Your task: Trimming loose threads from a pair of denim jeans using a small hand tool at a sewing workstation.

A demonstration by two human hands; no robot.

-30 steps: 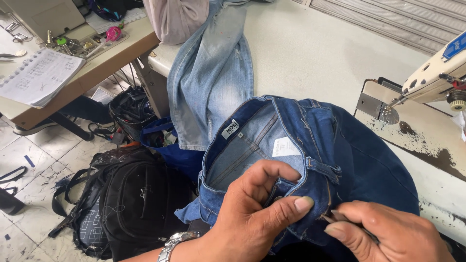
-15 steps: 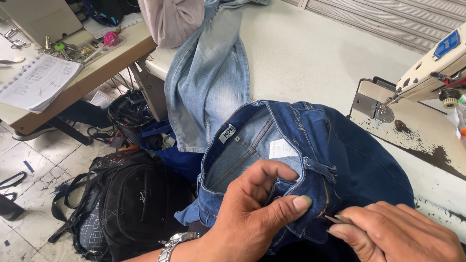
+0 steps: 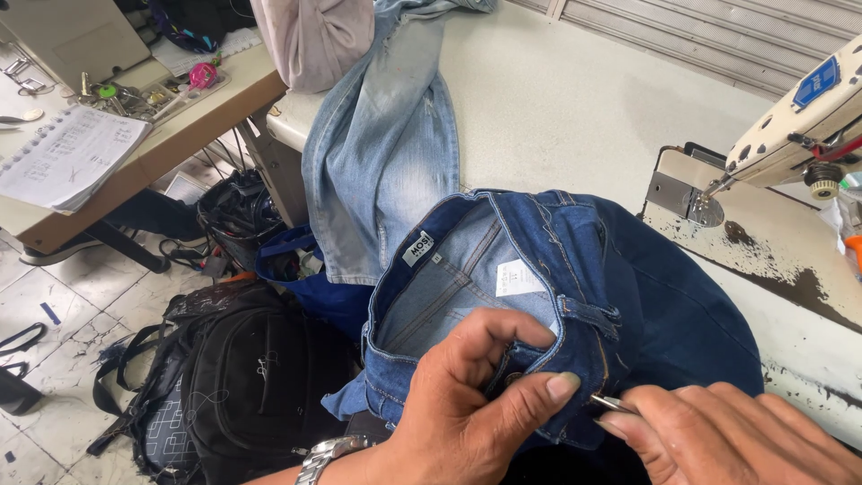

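Note:
Dark blue jeans [image 3: 646, 278] lie open on the sewing table, waistband toward me, with white labels inside. My left hand [image 3: 476, 404] pinches the waistband near a belt loop, thumb on the outside, fingers inside. My right hand [image 3: 727, 431] holds a thin metal tool [image 3: 613, 403] whose tip touches the waistband seam beside my left thumb. A silver watch is on my left wrist.
A sewing machine [image 3: 799, 117] stands at the right on the white table [image 3: 575, 99]. Light blue jeans [image 3: 386, 153] hang over the table's left edge. A black backpack [image 3: 233, 377] sits on the tiled floor. A wooden desk [image 3: 135, 126] with a notebook is at left.
The view has shifted slightly. Both hands keep their grip on the waistband and tool, with only small movement at the seam.

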